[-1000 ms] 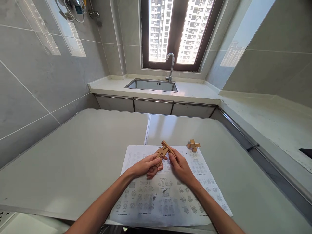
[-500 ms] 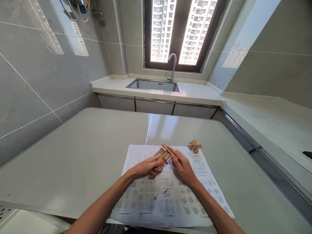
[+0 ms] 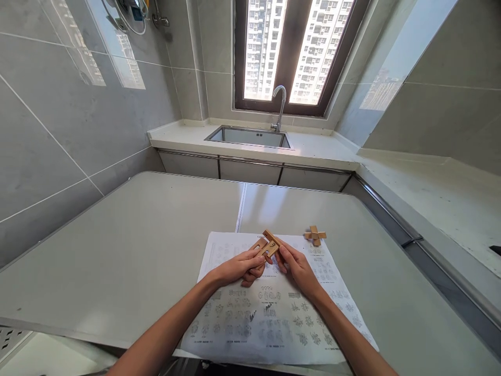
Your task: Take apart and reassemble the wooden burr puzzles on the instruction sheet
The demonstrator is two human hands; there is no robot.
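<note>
Over the printed paper sheet [image 3: 274, 329], my left hand [image 3: 245, 266] is closed on notched wooden pieces [image 3: 267, 249] with cut-out slots. My right hand [image 3: 295, 265] pinches a narrow wooden bar [image 3: 271, 237], which lies across the upper right end of those pieces and appears to touch them. Some fingertips of both hands are hidden behind the wood. A cross-shaped wooden piece [image 3: 315, 235] rests at the top right corner of the sheet.
Under the paper is a pale table [image 3: 117, 250] with a seam running away from me. Beyond it, a white counter [image 3: 321, 145] holds a sink [image 3: 248, 137] and a tap [image 3: 279, 107] below a window. Another counter [image 3: 438, 183] runs along the right.
The bar in my right hand has turned, showing more of its broad side. My right fingers have shifted slightly along it. The whole view has moved a little.
</note>
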